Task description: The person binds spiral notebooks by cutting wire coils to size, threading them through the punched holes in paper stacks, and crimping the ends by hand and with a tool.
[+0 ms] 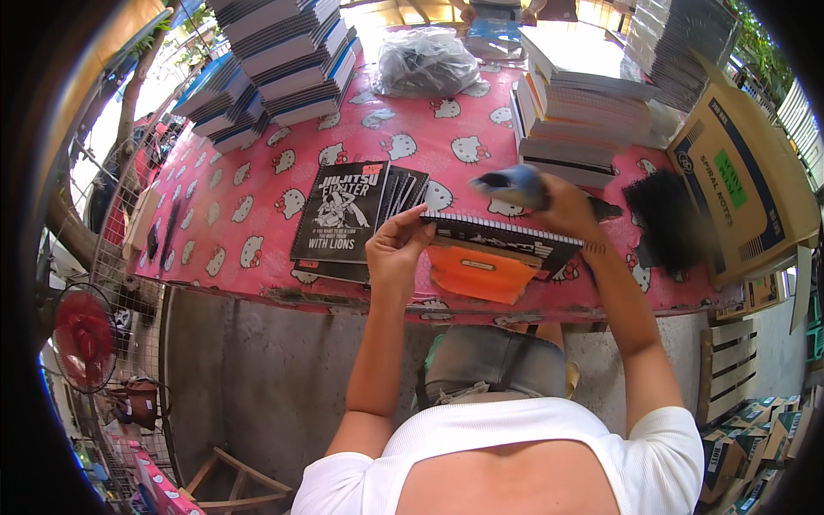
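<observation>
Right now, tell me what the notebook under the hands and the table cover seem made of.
Notebook: paper pages on a dark coil, probably wire or plastic, judging by the ringed top edge. Table cover: pink, cat-printed, likely plastic sheeting or oilcloth; it looks smooth with faint sheen.

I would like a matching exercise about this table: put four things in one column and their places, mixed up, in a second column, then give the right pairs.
Things:
1. spiral notebook
2. black covers
3. plastic bag
4. cardboard box

Places:
A. at the far edge of the table, in the middle
B. at the right end of the table
C. under the left hand, on an orange folder
D. left of the left hand, on the pink cloth

Pairs: 1-C, 2-D, 3-A, 4-B
</observation>
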Demonstrator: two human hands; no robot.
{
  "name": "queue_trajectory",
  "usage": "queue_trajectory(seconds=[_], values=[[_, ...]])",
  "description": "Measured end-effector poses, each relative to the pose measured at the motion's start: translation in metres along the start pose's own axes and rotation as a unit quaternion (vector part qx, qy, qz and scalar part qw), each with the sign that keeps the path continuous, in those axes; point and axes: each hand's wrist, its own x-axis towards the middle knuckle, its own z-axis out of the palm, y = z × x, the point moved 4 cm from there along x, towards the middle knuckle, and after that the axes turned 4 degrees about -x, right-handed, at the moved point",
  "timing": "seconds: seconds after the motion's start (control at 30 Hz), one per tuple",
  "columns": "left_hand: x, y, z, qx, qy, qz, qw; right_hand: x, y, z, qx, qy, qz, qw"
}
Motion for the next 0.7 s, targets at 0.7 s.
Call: queue_trajectory(seconds=[0.7], values=[[-0.093,0.005,0.074,0.340,-0.165,0.220,0.899,-0.178,-0.029,-0.035,0.223,0.027,0.052,0.973]])
